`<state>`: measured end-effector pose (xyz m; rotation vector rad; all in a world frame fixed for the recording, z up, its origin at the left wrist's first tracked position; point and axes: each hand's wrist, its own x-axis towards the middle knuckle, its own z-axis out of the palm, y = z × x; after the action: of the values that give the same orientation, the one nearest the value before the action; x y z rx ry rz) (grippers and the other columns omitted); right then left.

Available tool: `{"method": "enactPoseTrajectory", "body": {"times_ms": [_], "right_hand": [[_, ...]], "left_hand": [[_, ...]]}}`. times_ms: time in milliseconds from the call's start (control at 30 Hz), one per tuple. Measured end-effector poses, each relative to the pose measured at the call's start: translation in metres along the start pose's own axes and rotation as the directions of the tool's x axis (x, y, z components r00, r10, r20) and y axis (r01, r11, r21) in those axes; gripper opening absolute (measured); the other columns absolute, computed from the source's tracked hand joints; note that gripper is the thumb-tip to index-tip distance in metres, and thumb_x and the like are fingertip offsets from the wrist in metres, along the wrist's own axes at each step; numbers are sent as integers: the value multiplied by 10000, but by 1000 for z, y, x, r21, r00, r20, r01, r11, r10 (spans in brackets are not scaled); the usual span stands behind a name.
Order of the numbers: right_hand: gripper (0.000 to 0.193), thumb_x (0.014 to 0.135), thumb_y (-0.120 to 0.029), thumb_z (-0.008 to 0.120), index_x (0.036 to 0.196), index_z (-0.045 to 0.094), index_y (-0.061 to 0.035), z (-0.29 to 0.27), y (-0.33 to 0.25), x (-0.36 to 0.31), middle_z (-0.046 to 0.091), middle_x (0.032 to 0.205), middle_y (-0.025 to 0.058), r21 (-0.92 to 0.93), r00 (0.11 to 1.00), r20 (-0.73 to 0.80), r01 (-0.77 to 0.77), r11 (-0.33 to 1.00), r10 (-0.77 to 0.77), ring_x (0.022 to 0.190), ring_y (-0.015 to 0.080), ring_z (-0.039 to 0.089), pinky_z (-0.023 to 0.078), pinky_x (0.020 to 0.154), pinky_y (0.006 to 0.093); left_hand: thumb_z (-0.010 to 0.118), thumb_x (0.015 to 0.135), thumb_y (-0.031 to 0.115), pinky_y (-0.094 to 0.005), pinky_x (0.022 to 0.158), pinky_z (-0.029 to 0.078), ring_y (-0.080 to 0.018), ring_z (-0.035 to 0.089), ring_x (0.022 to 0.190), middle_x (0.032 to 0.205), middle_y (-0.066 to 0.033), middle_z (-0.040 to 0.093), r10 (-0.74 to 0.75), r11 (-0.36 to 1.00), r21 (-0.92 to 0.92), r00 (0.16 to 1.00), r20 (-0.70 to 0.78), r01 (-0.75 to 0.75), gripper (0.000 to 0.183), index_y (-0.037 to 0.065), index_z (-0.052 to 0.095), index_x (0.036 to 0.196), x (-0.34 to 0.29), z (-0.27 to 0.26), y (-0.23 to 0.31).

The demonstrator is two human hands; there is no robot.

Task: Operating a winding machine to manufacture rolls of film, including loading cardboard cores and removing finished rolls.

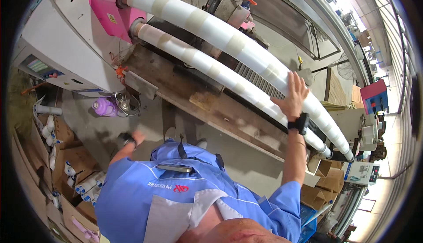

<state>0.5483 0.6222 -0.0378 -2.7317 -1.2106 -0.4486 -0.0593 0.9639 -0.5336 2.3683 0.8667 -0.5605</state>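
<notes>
My right hand lies with its fingers spread on the upper of two long rollers, a white one with beige bands. Its thumb points toward the lower white banded roller. Nothing is gripped in that hand. Both rollers run from a pink machine housing at the upper left down to the right. At my left side hangs my left hand, away from the rollers and near no object; its fingers are smeared, so their pose is unclear.
A wooden ledge runs along the machine in front of me. On the left stand a white cabinet with a control screen, a purple jug on the floor, and cardboard boxes with white rolls. More boxes lie at the right.
</notes>
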Motion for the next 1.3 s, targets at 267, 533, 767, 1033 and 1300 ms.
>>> {"method": "enactPoseTrajectory", "body": {"times_ms": [267, 533, 767, 1033, 1300], "right_hand": [[896, 513, -245, 848, 1291, 462, -28, 33, -90, 75, 561, 1236, 152, -45, 956, -243, 159, 986, -165, 1158, 350, 517, 367, 994, 506], [690, 571, -224, 762, 1189, 526, -28, 17, -97, 84, 627, 1109, 188, -41, 996, 22, 82, 996, -81, 1045, 373, 595, 434, 919, 472], [796, 580, -276, 767, 1298, 491, -67, 12, -76, 70, 606, 1171, 172, 16, 970, -123, 213, 977, -210, 1080, 368, 578, 433, 945, 482], [731, 570, -262, 770, 1229, 518, -72, 22, -89, 81, 624, 1115, 170, -68, 989, -114, 90, 994, -97, 1055, 367, 585, 436, 929, 472], [732, 572, -244, 793, 1230, 519, -79, 21, -92, 75, 618, 1145, 152, -57, 992, -114, 50, 997, -56, 1084, 339, 577, 417, 954, 457]], "left_hand": [[586, 852, 282, -428, 561, 487, -266, 610, 670, 816, -131, 655, 23, 280, -726, 752, 659, 628, 306, 70, 659, 1061, -107, 72, -94], [560, 924, 191, -268, 579, 464, -145, 604, 714, 825, -30, 633, -255, 320, -888, 932, 257, 332, 168, 92, 651, 1024, -61, -24, 94], [609, 899, 245, -324, 598, 499, -179, 645, 757, 852, -44, 658, -223, 332, -865, 922, 315, 376, 213, 86, 651, 1034, -32, -6, 78], [622, 850, 200, -335, 579, 505, -180, 648, 682, 744, -64, 663, 204, 899, -418, 969, 142, -129, 182, 53, 683, 938, -13, 89, 10], [640, 824, 242, -357, 705, 524, -216, 671, 724, 767, -113, 704, -76, 678, -729, 995, 56, 93, 245, 24, 718, 903, -13, -51, 103]]}}
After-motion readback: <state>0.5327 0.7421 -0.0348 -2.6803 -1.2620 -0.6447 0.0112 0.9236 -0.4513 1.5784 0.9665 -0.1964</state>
